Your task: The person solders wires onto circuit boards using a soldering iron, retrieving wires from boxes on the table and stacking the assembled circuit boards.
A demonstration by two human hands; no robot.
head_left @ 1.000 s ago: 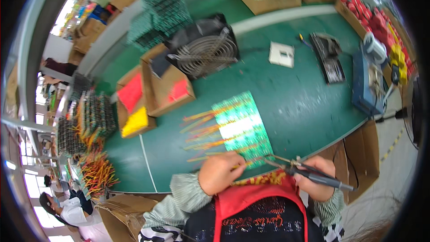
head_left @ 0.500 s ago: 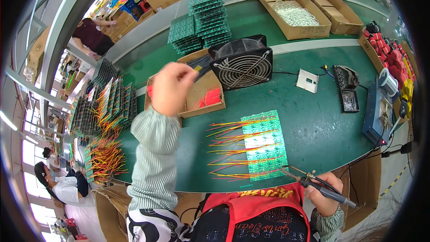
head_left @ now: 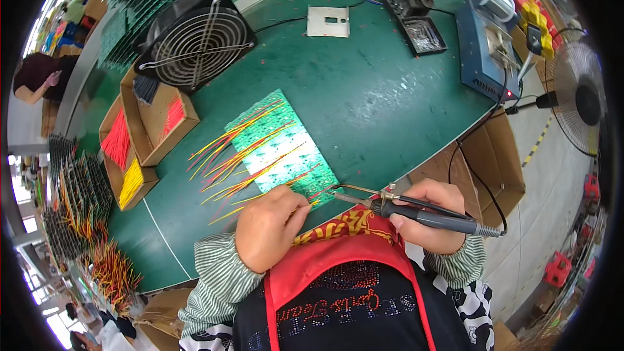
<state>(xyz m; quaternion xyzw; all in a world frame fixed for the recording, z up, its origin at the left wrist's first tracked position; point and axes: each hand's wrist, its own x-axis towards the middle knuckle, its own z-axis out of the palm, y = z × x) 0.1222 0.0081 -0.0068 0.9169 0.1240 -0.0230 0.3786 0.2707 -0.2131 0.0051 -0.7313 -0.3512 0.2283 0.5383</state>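
A green circuit board panel [head_left: 298, 149] lies at a slant on the green bench, with rows of red and yellow wires [head_left: 224, 149] sticking out past its left side. My left hand [head_left: 270, 227] is pinched at the panel's near corner, on a thin wire [head_left: 314, 203] with a yellow end showing beyond the fingertips. In my right hand [head_left: 437, 218] is a soldering iron [head_left: 426, 217] with a metal solder-feed tube along it. Its tip rests at or just above the panel's near right corner, close to my left fingertips; contact cannot be made out.
Cardboard boxes [head_left: 154, 150] of red, yellow and dark wires stand left, beside a black fan [head_left: 198, 42]. Wired boards [head_left: 81, 188] are stacked at far left. A white plate [head_left: 328, 21], black tray [head_left: 411, 18] and blue solder station [head_left: 484, 52] stand at the back and right.
My left hand has come down from the wire boxes to the panel's near corner. The iron's tip stays near that corner. The view has turned and shifted to the right.
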